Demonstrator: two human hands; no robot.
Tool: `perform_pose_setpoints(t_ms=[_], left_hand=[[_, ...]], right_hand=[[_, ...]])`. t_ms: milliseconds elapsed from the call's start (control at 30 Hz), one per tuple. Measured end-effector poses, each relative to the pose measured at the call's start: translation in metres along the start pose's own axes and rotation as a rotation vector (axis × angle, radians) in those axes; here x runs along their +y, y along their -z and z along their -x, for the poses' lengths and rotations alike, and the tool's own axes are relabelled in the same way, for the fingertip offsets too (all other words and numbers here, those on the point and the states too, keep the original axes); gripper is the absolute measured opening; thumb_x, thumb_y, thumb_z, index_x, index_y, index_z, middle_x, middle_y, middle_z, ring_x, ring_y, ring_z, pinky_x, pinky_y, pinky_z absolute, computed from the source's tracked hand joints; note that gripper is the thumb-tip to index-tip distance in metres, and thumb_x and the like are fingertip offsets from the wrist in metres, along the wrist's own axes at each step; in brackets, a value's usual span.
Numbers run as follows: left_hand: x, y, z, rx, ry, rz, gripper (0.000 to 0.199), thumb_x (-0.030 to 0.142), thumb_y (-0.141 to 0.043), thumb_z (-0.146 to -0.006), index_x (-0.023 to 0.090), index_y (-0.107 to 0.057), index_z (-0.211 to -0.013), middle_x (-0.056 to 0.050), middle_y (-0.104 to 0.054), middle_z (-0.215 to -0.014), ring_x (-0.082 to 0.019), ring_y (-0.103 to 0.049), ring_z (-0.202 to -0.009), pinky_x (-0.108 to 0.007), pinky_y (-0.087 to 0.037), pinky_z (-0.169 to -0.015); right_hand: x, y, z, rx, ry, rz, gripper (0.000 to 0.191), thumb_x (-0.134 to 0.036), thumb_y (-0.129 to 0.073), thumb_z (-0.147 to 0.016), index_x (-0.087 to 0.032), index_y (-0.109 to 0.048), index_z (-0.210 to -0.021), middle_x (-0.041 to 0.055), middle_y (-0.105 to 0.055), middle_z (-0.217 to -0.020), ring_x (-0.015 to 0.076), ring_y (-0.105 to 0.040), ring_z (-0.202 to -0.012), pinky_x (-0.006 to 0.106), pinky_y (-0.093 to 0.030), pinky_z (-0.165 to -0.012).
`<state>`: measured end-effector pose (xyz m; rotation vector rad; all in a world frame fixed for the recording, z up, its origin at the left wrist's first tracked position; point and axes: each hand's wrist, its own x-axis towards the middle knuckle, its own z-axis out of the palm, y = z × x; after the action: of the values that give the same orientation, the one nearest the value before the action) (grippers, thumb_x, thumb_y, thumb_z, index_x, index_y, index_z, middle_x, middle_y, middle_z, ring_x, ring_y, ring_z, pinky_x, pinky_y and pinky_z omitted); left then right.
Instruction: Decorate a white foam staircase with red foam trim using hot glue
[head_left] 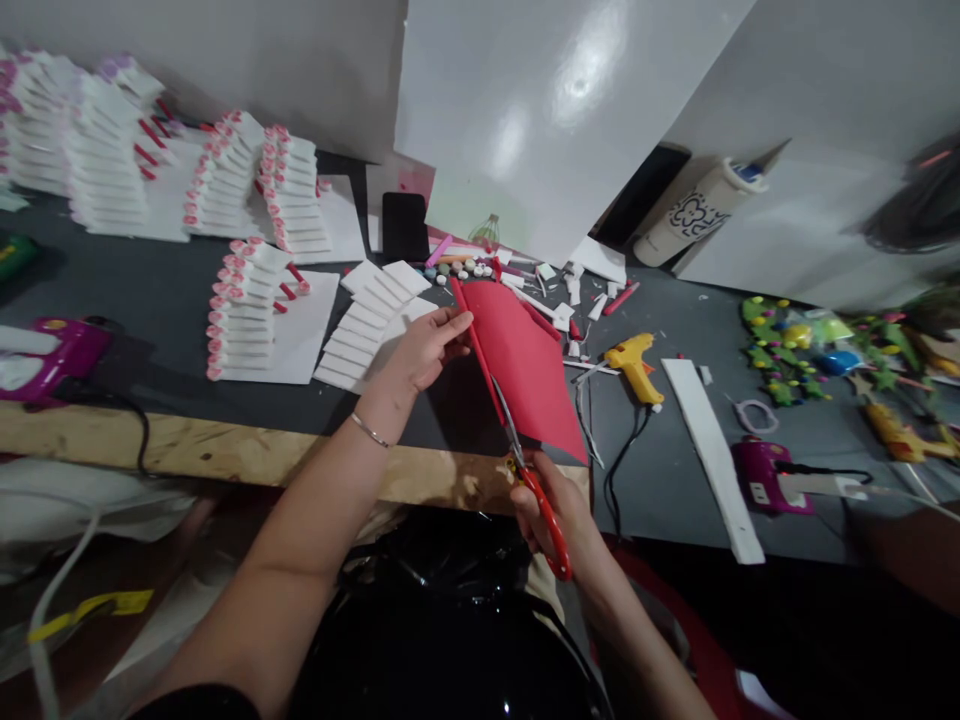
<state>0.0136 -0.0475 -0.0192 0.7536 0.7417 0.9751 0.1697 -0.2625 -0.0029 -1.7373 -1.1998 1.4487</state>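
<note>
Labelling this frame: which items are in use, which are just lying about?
In use: left hand holding red sheet; right hand working red-handled scissors along its left edge.
Lying about: yellow glue gun, purple glue gun, black phone, white strip.

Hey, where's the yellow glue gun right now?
The yellow glue gun lies on the dark table, just right of the red sheet being cut, with the long white strip on its far right.

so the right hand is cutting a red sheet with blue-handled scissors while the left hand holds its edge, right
Not quite: the head view shows the scissors have red handles, not blue. The rest holds: the right hand cuts the red sheet while the left hand holds its edge.
</note>
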Motion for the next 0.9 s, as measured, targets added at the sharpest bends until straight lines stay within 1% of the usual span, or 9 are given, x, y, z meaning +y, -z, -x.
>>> perform_pose_setpoints(t_ms=[167, 300, 400, 467, 600, 767, 900], left_hand=[[0.0014, -0.0031, 0.0026, -0.025, 0.020, -0.009, 0.033, 0.036, -0.089, -0.065, 0.016, -0.066, -0.075, 0.001, -0.062, -0.068, -0.009, -0.056, -0.061, -0.023, -0.047, -0.058], [0.0019, -0.0045, 0.0041, -0.029, 0.036, -0.013, 0.031, 0.035, -0.088, -0.066, 0.015, -0.065, -0.074, 0.002, -0.062, -0.068, -0.009, -0.056, -0.060, -0.023, -0.047, -0.059], [0.0010, -0.0041, 0.0037, -0.025, 0.039, -0.018, 0.030, 0.035, -0.087, -0.068, 0.015, -0.065, -0.075, 0.002, -0.062, -0.068, -0.009, -0.057, -0.061, -0.024, -0.048, -0.062], [0.0004, -0.0037, 0.0033, -0.027, 0.043, -0.017, 0.029, 0.035, -0.087, -0.069, 0.016, -0.065, -0.076, 0.002, -0.062, -0.069, -0.009, -0.057, -0.062, -0.025, -0.048, -0.063], [0.0005, -0.0042, 0.0041, -0.050, 0.066, -0.017, 0.028, 0.033, -0.086, -0.070, 0.015, -0.065, -0.075, 0.001, -0.063, -0.069, -0.009, -0.058, -0.060, -0.025, -0.047, -0.061], [0.0023, -0.0055, 0.0056, -0.050, 0.062, -0.013, 0.028, 0.032, -0.086, -0.069, 0.015, -0.065, -0.075, 0.001, -0.063, -0.068, -0.008, -0.057, -0.058, -0.023, -0.046, -0.057], [0.0023, -0.0061, 0.0061, -0.051, 0.073, -0.009, 0.029, 0.034, -0.086, -0.069, 0.015, -0.064, -0.074, 0.001, -0.063, -0.067, -0.009, -0.058, -0.060, -0.023, -0.048, -0.059]], right_hand=[[0.0045, 0.0012, -0.0006, 0.014, 0.056, 0.009, 0.074, -0.081, -0.059, -0.073, -0.019, -0.054, -0.113, -0.0074, -0.049, -0.053, 0.0095, -0.043, -0.035, 0.020, -0.034, -0.032], [0.0057, -0.0008, -0.0014, 0.015, 0.021, -0.027, 0.074, -0.080, -0.059, -0.074, -0.020, -0.053, -0.117, -0.0072, -0.052, -0.054, 0.0090, -0.042, -0.033, 0.020, -0.035, -0.030], [0.0041, -0.0021, -0.0015, 0.019, 0.002, -0.030, 0.074, -0.081, -0.058, -0.073, -0.020, -0.052, -0.115, -0.0072, -0.052, -0.054, 0.0087, -0.042, -0.032, 0.020, -0.034, -0.029], [0.0019, -0.0020, -0.0014, 0.011, 0.009, -0.013, 0.072, -0.080, -0.058, -0.074, -0.020, -0.052, -0.115, -0.0070, -0.052, -0.054, 0.0088, -0.044, -0.033, 0.019, -0.036, -0.030], [-0.0012, -0.0014, -0.0014, 0.042, 0.049, 0.012, 0.068, -0.077, -0.056, -0.078, -0.020, -0.054, -0.114, -0.0062, -0.052, -0.056, 0.0089, -0.046, -0.035, 0.019, -0.038, -0.032], [0.0010, -0.0034, -0.0018, 0.037, 0.029, -0.017, 0.075, -0.080, -0.058, -0.075, -0.019, -0.052, -0.118, -0.0062, -0.053, -0.056, 0.0088, -0.043, -0.033, 0.019, -0.035, -0.030], [0.0020, -0.0044, -0.0018, 0.053, 0.010, -0.041, 0.075, -0.082, -0.059, -0.073, -0.021, -0.050, -0.115, -0.0078, -0.051, -0.054, 0.0084, -0.041, -0.032, 0.019, -0.034, -0.029]])
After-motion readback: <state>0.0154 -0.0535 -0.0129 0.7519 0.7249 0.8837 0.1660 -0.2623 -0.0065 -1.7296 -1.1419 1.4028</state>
